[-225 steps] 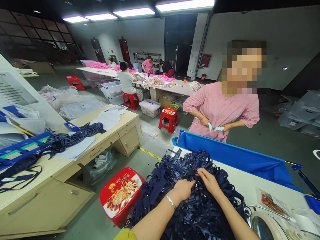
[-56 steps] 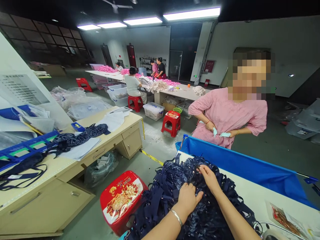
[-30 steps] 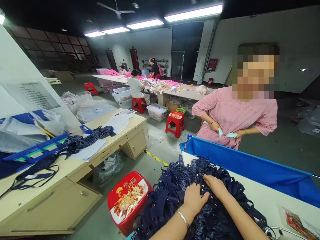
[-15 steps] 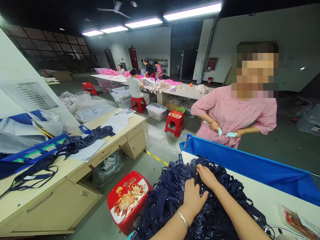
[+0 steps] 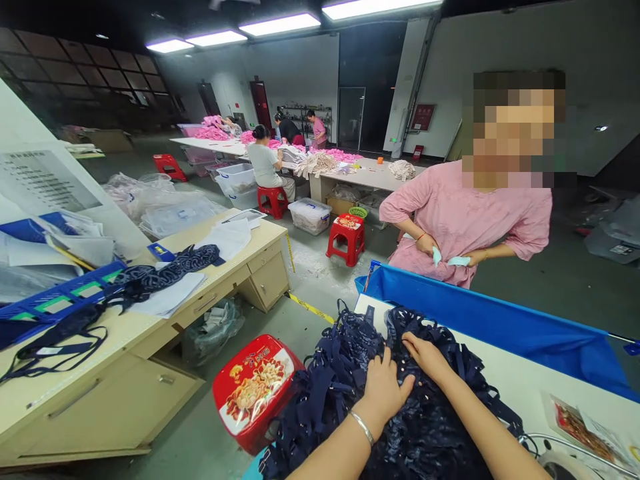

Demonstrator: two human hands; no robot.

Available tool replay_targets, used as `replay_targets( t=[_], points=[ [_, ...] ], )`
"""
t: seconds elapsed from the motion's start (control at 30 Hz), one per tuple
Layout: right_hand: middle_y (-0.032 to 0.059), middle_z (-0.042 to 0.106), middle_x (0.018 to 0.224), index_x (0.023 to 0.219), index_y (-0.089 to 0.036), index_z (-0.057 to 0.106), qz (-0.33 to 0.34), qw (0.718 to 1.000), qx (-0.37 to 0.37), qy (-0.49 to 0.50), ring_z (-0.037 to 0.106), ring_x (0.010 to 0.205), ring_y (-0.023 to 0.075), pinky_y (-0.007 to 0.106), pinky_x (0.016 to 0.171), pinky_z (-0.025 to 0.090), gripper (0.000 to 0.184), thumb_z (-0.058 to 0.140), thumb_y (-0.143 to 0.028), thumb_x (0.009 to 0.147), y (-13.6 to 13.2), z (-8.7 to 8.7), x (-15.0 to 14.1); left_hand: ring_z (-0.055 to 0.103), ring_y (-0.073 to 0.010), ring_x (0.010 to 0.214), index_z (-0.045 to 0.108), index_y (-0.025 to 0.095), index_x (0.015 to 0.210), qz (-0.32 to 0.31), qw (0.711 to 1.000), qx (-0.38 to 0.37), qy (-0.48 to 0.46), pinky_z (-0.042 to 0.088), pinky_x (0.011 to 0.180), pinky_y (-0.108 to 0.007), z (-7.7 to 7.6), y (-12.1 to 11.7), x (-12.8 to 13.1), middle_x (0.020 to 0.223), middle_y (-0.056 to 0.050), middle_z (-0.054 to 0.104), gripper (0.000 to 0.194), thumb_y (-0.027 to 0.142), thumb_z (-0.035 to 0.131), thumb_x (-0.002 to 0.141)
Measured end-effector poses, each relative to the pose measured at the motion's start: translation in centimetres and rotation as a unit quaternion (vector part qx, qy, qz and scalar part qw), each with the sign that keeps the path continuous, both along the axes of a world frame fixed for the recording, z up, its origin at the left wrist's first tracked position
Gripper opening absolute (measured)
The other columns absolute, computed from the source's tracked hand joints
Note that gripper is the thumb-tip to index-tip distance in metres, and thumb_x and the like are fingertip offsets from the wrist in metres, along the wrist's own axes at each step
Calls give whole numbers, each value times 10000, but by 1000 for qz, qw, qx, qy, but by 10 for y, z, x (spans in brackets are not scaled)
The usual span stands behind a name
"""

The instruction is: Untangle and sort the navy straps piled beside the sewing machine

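Observation:
A large heap of navy lace bras with straps (image 5: 320, 400) covers the near end of the white table in front of me. My left hand (image 5: 385, 388) lies palm down on the heap, thumb apart from the fingers, and it grips nothing that I can see. Just to its right, my right hand (image 5: 425, 357) has its fingers bent together on the lace at the upper part of the pile. What lies beneath those fingertips is partly hidden. A gap between the garments shows the table top just beyond my hands.
A blue cloth bin (image 5: 490, 307) runs along the table's far edge, with a person in pink (image 5: 470, 207) standing behind it. A red stool (image 5: 255, 393) stands left of the heap, near a cream desk (image 5: 125, 360). A plastic packet (image 5: 585, 430) lies at right.
The upper part of the heap has parted, baring some white table top. My right hand has shifted slightly right, away from my left hand. The view has tilted slightly.

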State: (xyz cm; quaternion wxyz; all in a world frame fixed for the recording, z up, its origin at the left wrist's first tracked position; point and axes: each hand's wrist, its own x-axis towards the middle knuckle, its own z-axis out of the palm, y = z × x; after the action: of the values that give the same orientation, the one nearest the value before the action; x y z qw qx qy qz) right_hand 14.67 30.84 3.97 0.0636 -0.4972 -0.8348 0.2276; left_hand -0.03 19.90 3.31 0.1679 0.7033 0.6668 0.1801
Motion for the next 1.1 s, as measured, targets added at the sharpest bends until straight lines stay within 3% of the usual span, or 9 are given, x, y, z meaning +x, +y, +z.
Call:
replay_targets(
  t=[0.17,0.3,0.47,0.57,0.77,0.87,0.93,1.03,1.1],
  points=[
    [1,677,919,1028,-288,520,-2,1000,4,-6,651,828,205,278,696,430,230,329,-372,932,-5,1,0,536,-329,1027,581,65,1160,15,1000,-15,-2,382,931,-457,-6,-1,2,1149,-184,597,654,581,277,896],
    [13,672,937,975,-274,565,-5,1000,4,-18,637,844,199,266,682,421,198,380,-298,908,-4,0,-2,509,-344,1085,450,7,1300,26,999,-24,-3,366,943,-450,-7,1,3,1229,-219,549,740,599,308,879],
    [13,644,851,815,-258,646,7,1000,-16,10,618,790,198,280,673,416,170,478,-247,835,1,-3,-9,556,-310,944,662,115,1005,10,1000,-28,-4,395,862,-446,0,3,0,965,-155,653,666,631,261,877],
    [0,667,925,860,-276,666,9,996,-52,73,619,862,204,294,738,445,166,511,-323,823,3,-5,-11,548,-315,950,665,98,1006,8,999,-30,-7,392,858,-453,4,3,-1,963,-163,650,671,614,254,884],
    [78,658,1031,1061,-197,547,-52,973,-91,205,636,917,215,333,832,488,447,277,-516,901,3,-12,-11,531,-323,1002,673,95,986,21,998,-44,-35,373,914,-449,9,0,1,1004,-171,638,646,608,298,873],
    [51,666,949,973,-228,521,-70,970,-96,212,634,930,235,351,850,477,387,345,-556,865,-5,-14,-10,486,-315,1130,622,81,1082,72,994,-60,-57,356,967,-404,10,11,-3,1244,-186,531,601,531,263,908],
    [31,671,903,970,-254,507,-91,971,-94,198,641,885,243,367,826,474,353,362,-557,860,-11,-15,-9,459,-288,1199,481,48,1263,115,987,-79,-75,365,969,-355,10,26,-9,1415,-200,359,570,449,257,924],
    [25,670,924,1002,-276,484,-116,971,-87,191,636,882,243,382,830,457,338,340,-553,872,-16,-17,-6,457,-262,1223,207,45,1425,126,981,-106,-99,381,953,-288,9,54,-20,1517,-185,147,748,463,434,847],
    [29,672,935,1005,-271,467,-123,968,-87,200,631,895,240,385,849,455,354,336,-568,863,-15,-20,-3,438,-292,1234,239,55,1418,109,981,-123,-104,366,977,-300,6,67,-24,1521,-170,153,864,522,540,756]
  ],
)
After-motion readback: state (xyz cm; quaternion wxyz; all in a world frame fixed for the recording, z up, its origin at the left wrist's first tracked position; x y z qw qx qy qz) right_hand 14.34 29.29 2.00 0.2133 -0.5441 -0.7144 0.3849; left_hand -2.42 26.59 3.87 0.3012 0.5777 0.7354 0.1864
